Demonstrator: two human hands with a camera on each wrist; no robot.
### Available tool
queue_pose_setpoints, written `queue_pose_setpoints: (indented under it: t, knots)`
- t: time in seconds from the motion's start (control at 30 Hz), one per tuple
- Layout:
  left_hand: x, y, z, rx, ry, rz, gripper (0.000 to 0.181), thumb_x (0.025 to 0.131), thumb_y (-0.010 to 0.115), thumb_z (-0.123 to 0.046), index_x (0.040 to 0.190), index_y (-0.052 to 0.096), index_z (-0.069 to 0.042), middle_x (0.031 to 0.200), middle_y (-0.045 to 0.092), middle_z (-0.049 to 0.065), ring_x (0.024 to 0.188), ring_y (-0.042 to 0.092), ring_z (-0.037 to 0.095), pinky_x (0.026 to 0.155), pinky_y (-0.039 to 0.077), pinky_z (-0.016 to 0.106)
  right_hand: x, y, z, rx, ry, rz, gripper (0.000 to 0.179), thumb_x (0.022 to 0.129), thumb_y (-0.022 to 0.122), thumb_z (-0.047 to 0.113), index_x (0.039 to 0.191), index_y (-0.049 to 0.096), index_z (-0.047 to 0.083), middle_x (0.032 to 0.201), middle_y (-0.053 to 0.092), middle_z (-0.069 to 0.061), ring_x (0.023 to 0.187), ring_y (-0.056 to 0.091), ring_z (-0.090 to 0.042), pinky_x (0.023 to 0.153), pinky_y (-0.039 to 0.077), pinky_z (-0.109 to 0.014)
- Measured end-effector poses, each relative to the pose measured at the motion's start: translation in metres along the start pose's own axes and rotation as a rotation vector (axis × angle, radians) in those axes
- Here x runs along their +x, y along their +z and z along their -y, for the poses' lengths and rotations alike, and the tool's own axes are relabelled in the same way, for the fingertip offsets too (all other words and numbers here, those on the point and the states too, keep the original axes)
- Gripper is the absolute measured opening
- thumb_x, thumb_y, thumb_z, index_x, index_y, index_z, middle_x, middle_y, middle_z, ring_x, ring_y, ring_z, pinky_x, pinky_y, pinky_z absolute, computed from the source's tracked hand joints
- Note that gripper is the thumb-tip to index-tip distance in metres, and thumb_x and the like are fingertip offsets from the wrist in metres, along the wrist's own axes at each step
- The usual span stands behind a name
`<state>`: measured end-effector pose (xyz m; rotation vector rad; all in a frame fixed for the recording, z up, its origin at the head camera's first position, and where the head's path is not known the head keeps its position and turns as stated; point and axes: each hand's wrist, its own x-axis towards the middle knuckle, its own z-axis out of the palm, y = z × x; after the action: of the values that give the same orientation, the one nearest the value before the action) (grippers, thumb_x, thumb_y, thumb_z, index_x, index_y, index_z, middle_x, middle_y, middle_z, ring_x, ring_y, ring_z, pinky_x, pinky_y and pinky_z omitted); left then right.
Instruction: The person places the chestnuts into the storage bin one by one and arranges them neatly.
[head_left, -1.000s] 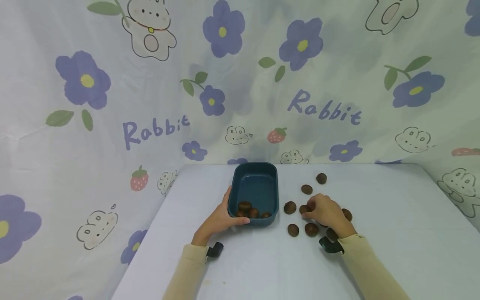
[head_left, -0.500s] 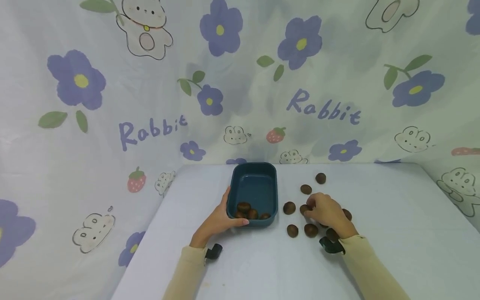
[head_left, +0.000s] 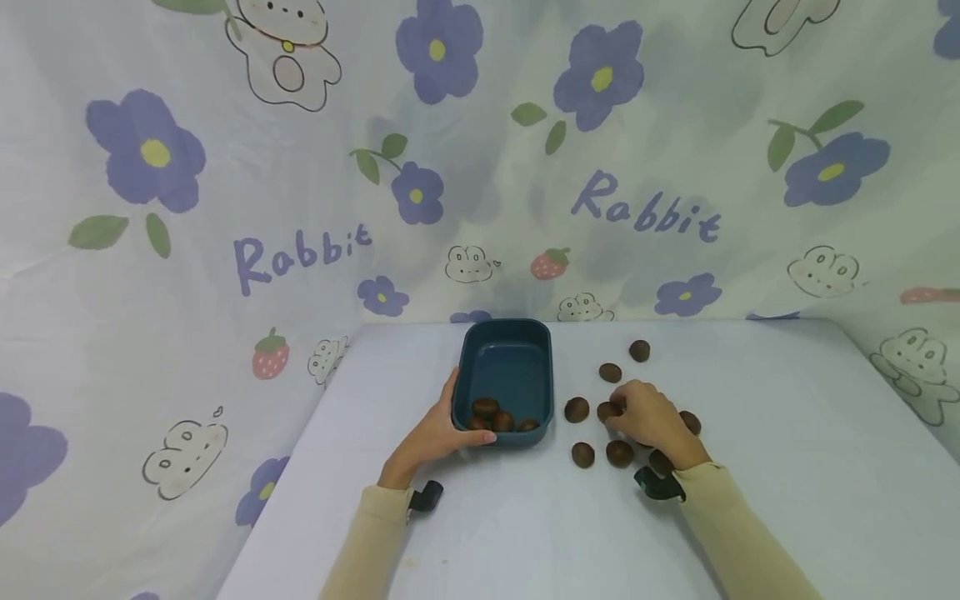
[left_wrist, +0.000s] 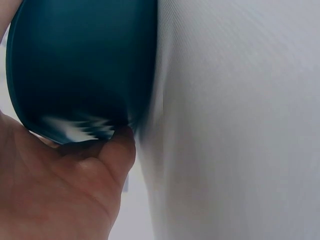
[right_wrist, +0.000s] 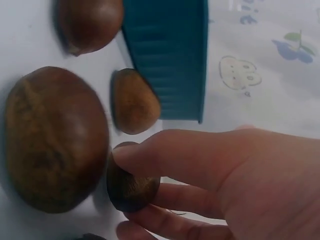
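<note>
In the head view, a dark teal rectangular tub [head_left: 513,371] stands on the table, with several brown chestnuts [head_left: 502,420] gathered at its near end. My left hand [head_left: 429,435] holds the tub by its near left corner, thumb along the front and fingers along the left side. On the right, my right hand [head_left: 654,422] pinches a chestnut [right_wrist: 132,190] between thumb and fingers, low at the tabletop. Whether that chestnut is clear of the surface cannot be told. Beside it in the right wrist view lie a large chestnut [right_wrist: 57,140] and a smaller one [right_wrist: 135,102].
More loose chestnuts surround my right hand: one farther back [head_left: 640,351], one nearer the front [head_left: 582,454], and others partly hidden under the hand and wrist. The white table [head_left: 510,533] meets a patterned cloth backdrop [head_left: 495,150] just behind the tub.
The head view has shifted slightly. Both hands, the tub and the chestnuts keep almost the same places, with the right fingers staying at the same chestnut.
</note>
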<state>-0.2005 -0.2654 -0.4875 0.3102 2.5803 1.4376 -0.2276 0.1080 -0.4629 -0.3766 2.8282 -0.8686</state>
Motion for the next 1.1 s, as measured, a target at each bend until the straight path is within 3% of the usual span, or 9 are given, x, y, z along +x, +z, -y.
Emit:
queue_pose_setpoints:
  t: [0.4,0.67,0.87,1.1]
  knots:
    - [0.001,-0.002,-0.003,0.014,-0.027,0.004,0.136,0.074,0.091,-0.052,0.167,-0.006,-0.031,0.174,0.016,0.014,0.158,0.026,0.039,0.121,0.027,0.070,0.003,-0.011,-0.008,0.192,-0.073,0.020,0.038,0.086,0.077,0.011,0.119,0.071,-0.006,0.114,0.073,-0.018,0.094,0.070,-0.023,0.076,0.059,-0.035]
    - [0.000,-0.001,-0.004,0.007,-0.022,0.005,0.138,0.073,0.091,-0.054,0.167,-0.007,-0.029,0.175,0.015,0.012,0.159,0.025,0.038,0.123,0.026,0.069,0.002,-0.013,-0.003,0.267,-0.148,-0.041,0.039,0.088,0.077,0.013,0.121,0.071,-0.006,0.117,0.072,-0.021,0.098,0.072,-0.027,0.081,0.060,-0.037]
    - [0.001,-0.001,-0.001,0.010,0.009,0.003,0.138,0.075,0.090,-0.052,0.167,-0.008,-0.025,0.175,0.015,0.011,0.158,0.027,0.037,0.122,0.029,0.067,0.000,-0.011,0.003,0.345,-0.179,-0.078,0.037,0.089,0.078,0.012,0.123,0.072,-0.003,0.124,0.071,-0.022,0.104,0.072,-0.031,0.081,0.060,-0.032]
    - [0.000,0.000,0.000,0.002,0.002,-0.003,0.137,0.073,0.091,-0.052,0.166,-0.008,-0.033,0.174,0.018,0.006,0.158,0.029,0.032,0.124,0.028,0.064,0.000,-0.008,0.012,0.390,-0.178,-0.115,0.039,0.092,0.078,0.017,0.127,0.072,0.001,0.125,0.071,-0.018,0.106,0.069,-0.027,0.084,0.057,-0.026]
